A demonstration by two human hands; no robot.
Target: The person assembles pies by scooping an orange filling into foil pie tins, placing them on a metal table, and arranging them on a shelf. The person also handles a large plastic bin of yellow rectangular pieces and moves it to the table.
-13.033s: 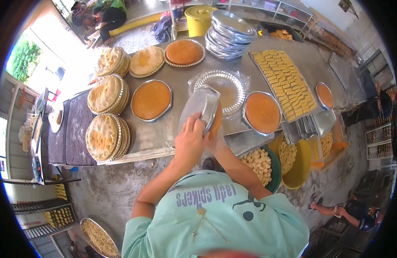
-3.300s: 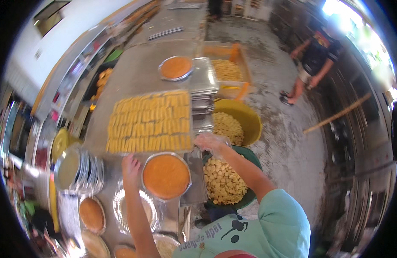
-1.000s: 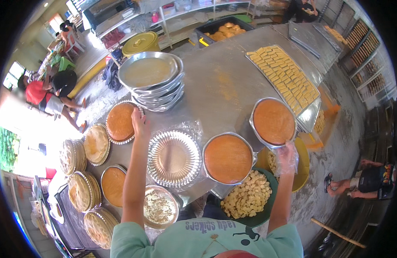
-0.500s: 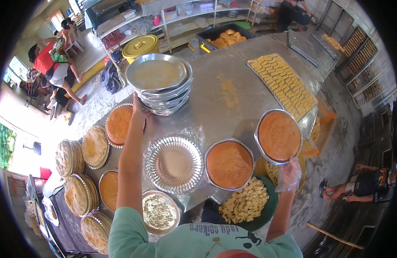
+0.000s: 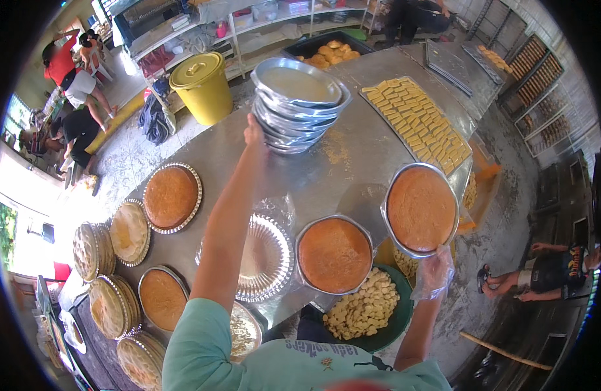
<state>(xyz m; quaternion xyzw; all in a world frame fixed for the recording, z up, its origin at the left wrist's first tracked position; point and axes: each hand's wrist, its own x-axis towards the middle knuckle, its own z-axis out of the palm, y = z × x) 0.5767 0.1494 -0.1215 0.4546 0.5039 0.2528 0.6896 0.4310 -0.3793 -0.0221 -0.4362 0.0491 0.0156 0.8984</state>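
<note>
Grey metal tabletop fills the middle of a busy kitchen, with shelves behind it and people sitting on the floor at the far left. On its far side lies a long tray of yellow pastry pieces. Nearer the middle stands a stack of empty round metal pans, shiny and nested, the top one showing a pale bare bottom. The left hand is stretched out to that stack, fingers touching its lower rim; how far they curl around it cannot be told. The right hand, in a clear plastic glove, is clamped on the near edge of a pan of orange-brown cake, held at the table's edge. Beside it sits another filled pan, then a fluted foil plate. Below is a green basin of yellow pieces. A yellow lidded bucket stands beyond the table.
</note>
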